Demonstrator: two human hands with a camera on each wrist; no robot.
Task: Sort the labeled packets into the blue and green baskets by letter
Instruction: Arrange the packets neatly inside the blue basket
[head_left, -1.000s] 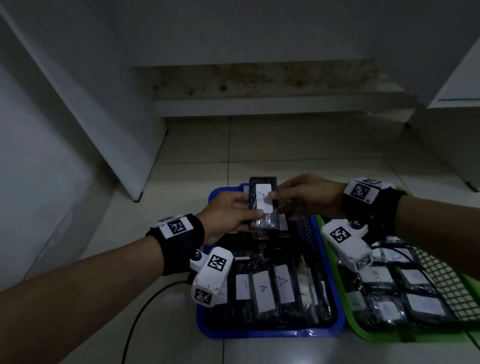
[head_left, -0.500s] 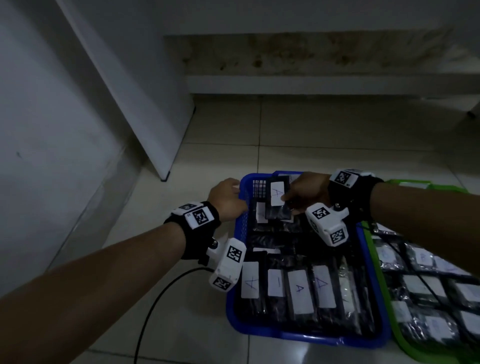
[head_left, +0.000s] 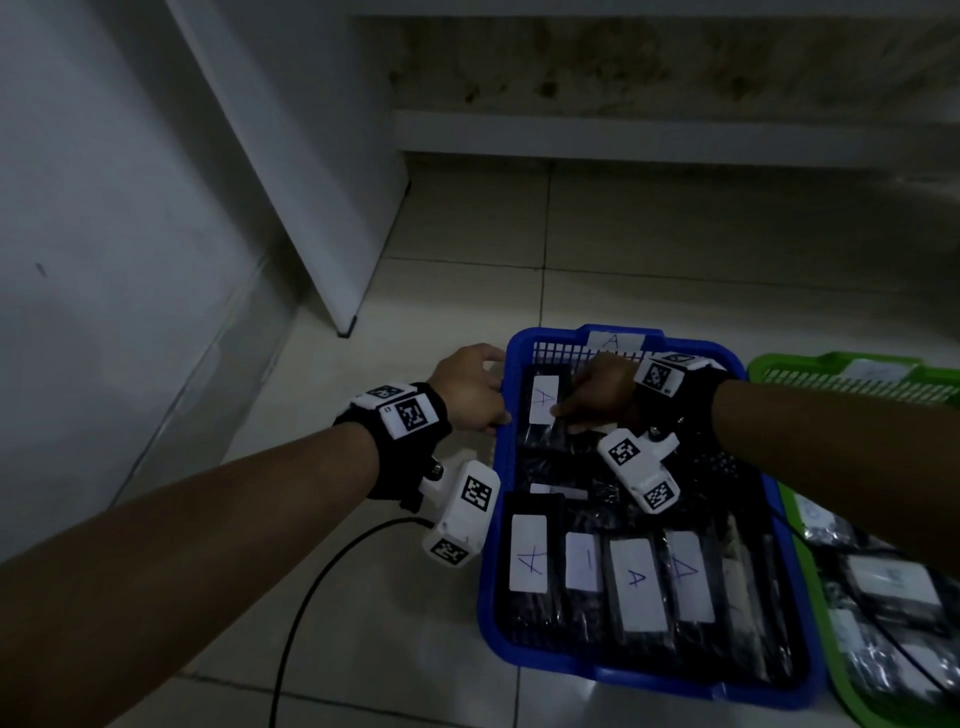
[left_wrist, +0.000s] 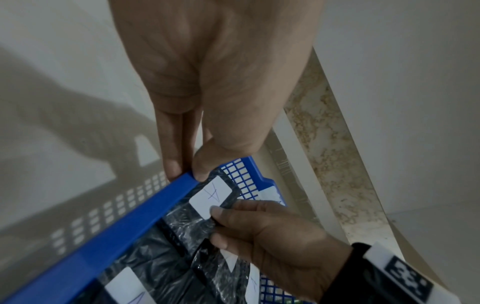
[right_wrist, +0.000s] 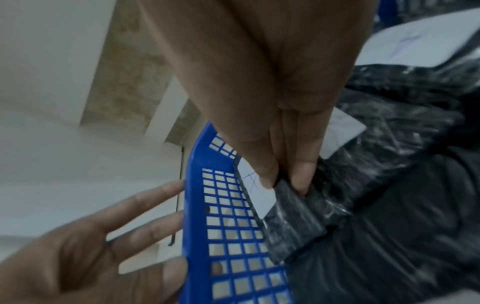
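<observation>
A blue basket (head_left: 649, 682) sits on the tiled floor, with a green basket (head_left: 795, 366) to its right. My right hand (head_left: 563, 413) is inside the blue basket's far left corner. It pinches a black packet (head_left: 540, 431) with a white "A" label between thumb and fingers. The right wrist view shows this packet (right_wrist: 293, 216) tilted against the mesh wall (right_wrist: 194, 205). My left hand (head_left: 488, 400) is at the basket's left rim (left_wrist: 130, 222), thumb inside and fingers outside.
Several black packets labelled "A" (head_left: 636, 582) lie across the front of the blue basket. The green basket holds more labelled packets (head_left: 893, 577). A black cable (head_left: 311, 597) crosses the floor at left. A white panel (head_left: 311, 182) stands behind it.
My left hand let go of the packet and moved to the blue basket's left rim. My right hand lowered the packet into the basket's far left corner.
</observation>
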